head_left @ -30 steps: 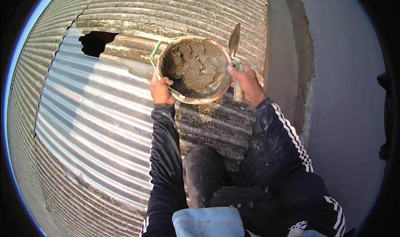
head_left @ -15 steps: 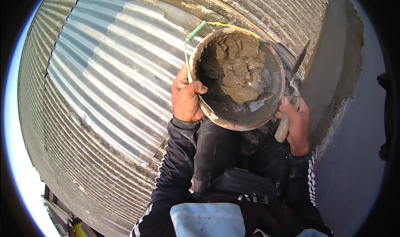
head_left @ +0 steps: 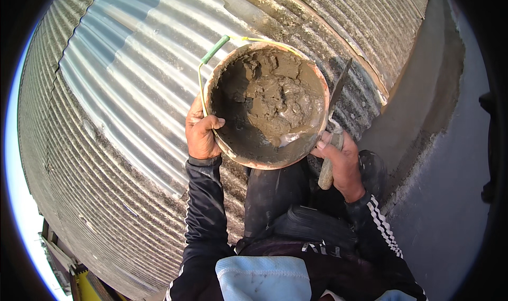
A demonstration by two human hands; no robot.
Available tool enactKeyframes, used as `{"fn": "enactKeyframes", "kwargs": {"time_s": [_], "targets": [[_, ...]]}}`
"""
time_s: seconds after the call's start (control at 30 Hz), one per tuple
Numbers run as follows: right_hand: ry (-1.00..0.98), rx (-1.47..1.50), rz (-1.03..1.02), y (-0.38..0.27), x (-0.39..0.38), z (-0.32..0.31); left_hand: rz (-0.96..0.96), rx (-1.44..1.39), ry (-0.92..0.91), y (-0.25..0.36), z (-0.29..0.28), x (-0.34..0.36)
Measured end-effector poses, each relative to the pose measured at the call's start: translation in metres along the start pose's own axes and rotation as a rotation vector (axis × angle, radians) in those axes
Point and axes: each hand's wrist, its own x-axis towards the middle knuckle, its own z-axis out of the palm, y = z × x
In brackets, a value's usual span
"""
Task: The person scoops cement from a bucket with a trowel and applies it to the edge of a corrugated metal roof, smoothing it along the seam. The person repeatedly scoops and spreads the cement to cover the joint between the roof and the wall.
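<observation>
Two hands busy in the head view: the left hand (head_left: 202, 136) clamps the mortar bucket (head_left: 264, 165) by its left side, thumb hooked over the rim, while the right hand (head_left: 342, 166) wraps the trowel (head_left: 338, 92) by its handle, fingers against the bucket's lower right edge. Between them hangs that bucket, loaded with wet mortar (head_left: 280, 92)! Corrugated roofing sheets (head_left: 143, 84) spread out beyond it.

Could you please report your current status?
Left hand on bucket, left side. Right hand holding trowel, also at bucket's right side. Grey-brown mix inside. Green handle grip clear of hands.
</observation>
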Motion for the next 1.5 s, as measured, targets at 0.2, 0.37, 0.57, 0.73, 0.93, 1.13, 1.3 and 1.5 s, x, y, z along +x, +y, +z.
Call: {"fn": "enactKeyframes", "kwargs": {"time_s": [0.2, 0.37, 0.57, 0.73, 0.93, 1.13, 1.3, 1.5], "targets": [[0.008, -0.956, -0.085, -0.064, -0.009, -0.003, -0.003, -0.106, -0.036, -0.004, 0.006, 0.001], [-0.064, -1.193, -0.288, -0.121, -0.018, 0.027, 0.022, -0.024, -0.03, -0.002, 0.009, 0.003], [-0.226, -0.674, 0.357, -0.132, 0.014, 0.06, 0.161, 0.271, 0.076, -0.009, 0.007, 0.015], [-0.268, -0.424, 0.529, -0.098, 0.043, 0.079, 0.15, 0.318, 0.121, -0.014, 0.001, 0.015], [-0.227, -0.246, 0.453, -0.086, 0.064, 0.094, 0.162, 0.293, 0.129, -0.016, -0.004, 0.011], [-0.259, -0.187, 0.379, -0.062, 0.038, 0.074, 0.163, 0.341, 0.066, -0.018, 0.0, 0.014], [-0.331, -0.01, 0.348, -0.066, 0.013, 0.041, -0.012, 0.394, 0.088, -0.014, 0.011, 0.008], [-0.308, 0.106, 0.16, -0.086, -0.035, -0.023, 0.078, 0.643, 0.12, -0.012, 0.01, 0.011]]}}
